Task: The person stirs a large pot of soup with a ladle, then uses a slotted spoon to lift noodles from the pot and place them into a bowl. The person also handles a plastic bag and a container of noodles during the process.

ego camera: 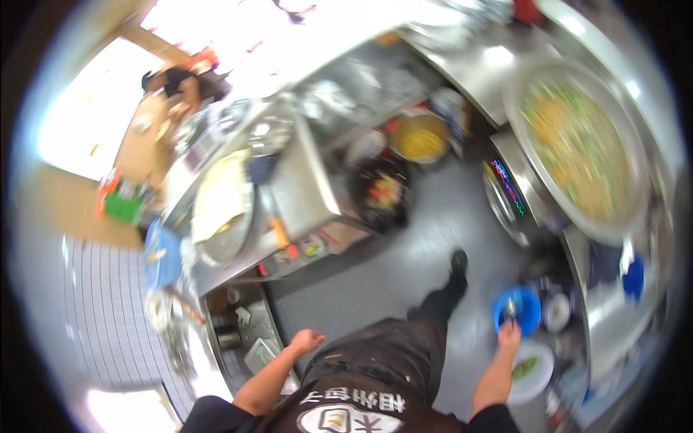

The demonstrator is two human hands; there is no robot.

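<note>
In the head view my right hand (509,334) is closed round a metal utensil (510,311), whose far end lies over a blue plastic bucket (533,303). Just below that hand is a white bowl (535,385) with green food in it. My left hand (307,341) hangs beside my dark apron (368,352), its fingers curled, and nothing shows in it. A very large metal pan (511,103) filled with yellow and green food in liquid is at the upper right, away from both hands. The picture is blurred.
A steel table (303,200) holds a cloth-covered round tray (203,246) and an orange-handled tool (280,233). On the grey floor (335,287) stand a black container of scraps (368,216) and a pot with yellow contents (422,142). Another person (176,81) is at the upper left.
</note>
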